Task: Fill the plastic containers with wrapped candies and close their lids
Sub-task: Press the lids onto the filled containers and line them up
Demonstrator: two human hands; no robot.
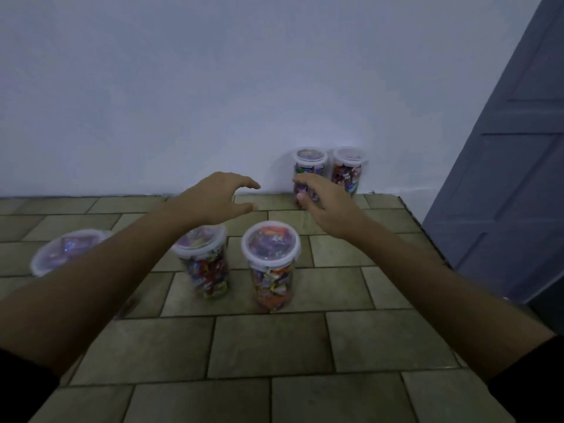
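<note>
Several clear plastic containers full of wrapped candies stand lidded on the tiled floor. One container (271, 264) is at centre, another (205, 264) just left of it, and a third (65, 250) is partly hidden behind my left forearm. Two more stand against the wall, a left one (309, 166) and a right one (348, 169). My left hand (213, 201) hovers above the floor with fingers spread, holding nothing. My right hand (323, 203) is stretched out in front of the left wall container, fingers loosely bent; whether it touches that container is unclear.
A white wall (213, 87) closes off the far side of the tiled floor (268, 346). A grey panelled door (512, 178) stands at the right, and the floor ends at an edge beside it.
</note>
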